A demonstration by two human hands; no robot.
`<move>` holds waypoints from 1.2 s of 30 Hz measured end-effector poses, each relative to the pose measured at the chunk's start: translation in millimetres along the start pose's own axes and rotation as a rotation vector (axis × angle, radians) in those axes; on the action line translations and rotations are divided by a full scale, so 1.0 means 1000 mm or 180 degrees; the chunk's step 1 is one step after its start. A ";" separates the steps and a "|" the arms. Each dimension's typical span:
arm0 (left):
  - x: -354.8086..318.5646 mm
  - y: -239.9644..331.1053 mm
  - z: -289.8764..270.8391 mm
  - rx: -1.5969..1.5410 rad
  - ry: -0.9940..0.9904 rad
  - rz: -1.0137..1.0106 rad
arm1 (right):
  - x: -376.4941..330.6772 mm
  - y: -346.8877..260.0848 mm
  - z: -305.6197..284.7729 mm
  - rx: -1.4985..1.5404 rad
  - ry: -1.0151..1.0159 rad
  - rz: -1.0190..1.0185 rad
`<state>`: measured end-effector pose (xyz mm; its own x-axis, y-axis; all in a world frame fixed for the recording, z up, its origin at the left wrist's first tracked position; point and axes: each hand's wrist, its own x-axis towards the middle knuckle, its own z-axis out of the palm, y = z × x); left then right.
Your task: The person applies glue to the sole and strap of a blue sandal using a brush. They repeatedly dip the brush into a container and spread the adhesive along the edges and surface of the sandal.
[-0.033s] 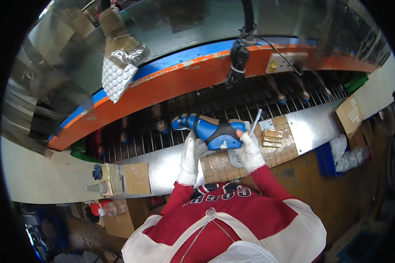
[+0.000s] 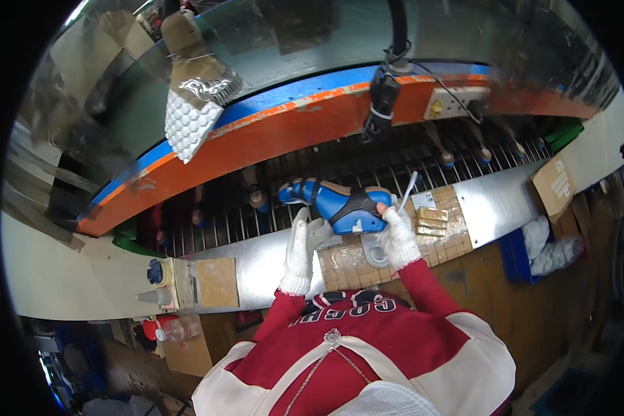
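Observation:
A blue shoe last (image 2: pixel 333 204) with dark straps across it, like a sandal upper, is held on its side above the near edge of the roller conveyor (image 2: pixel 277 220). Its toe points left. My right hand (image 2: pixel 399 239), in a white knit glove, grips the heel end with the thumb on top. My left hand (image 2: pixel 299 253), gloved too, is beside the last's near side with fingers stretched out; whether it touches the last I cannot tell. A white brush-like handle (image 2: pixel 410 187) sticks up beyond my right hand. A clear round dish (image 2: pixel 376 254) lies beside that hand.
Small tan blocks (image 2: pixel 432 222) lie on the taped ledge (image 2: pixel 347 267). Above the conveyor runs an orange machine edge (image 2: pixel 270 145) with a hanging black cable plug (image 2: pixel 380 104). More lasts (image 2: pixel 485 154) stand on the conveyor. A blue bin (image 2: pixel 518 256) is at the right.
The last and my right hand have shifted slightly to the right. My left hand stays nearly in place, fingers still stretched.

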<state>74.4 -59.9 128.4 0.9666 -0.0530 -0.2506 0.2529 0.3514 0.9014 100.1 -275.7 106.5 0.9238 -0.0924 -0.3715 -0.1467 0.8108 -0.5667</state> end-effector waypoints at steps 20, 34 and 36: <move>0.015 0.022 -0.068 -0.0231 0.1153 0.0203 | 0.223 -0.002 0.012 -0.5187 -0.0028 -0.1181; 0.061 0.026 -0.048 0.0750 0.0703 0.0020 | 0.328 -0.140 -0.140 -0.7155 0.2077 -0.0551; 0.070 0.027 -0.049 0.0440 0.0836 -0.0105 | 0.327 -0.157 -0.154 -0.7146 0.2107 -0.0244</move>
<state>147.1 -8.8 117.9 0.9189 0.1878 -0.3470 0.3044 0.2220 0.9263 370.9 -522.4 -38.9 0.8149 -0.5580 -0.1566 -0.5694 -0.8212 -0.0372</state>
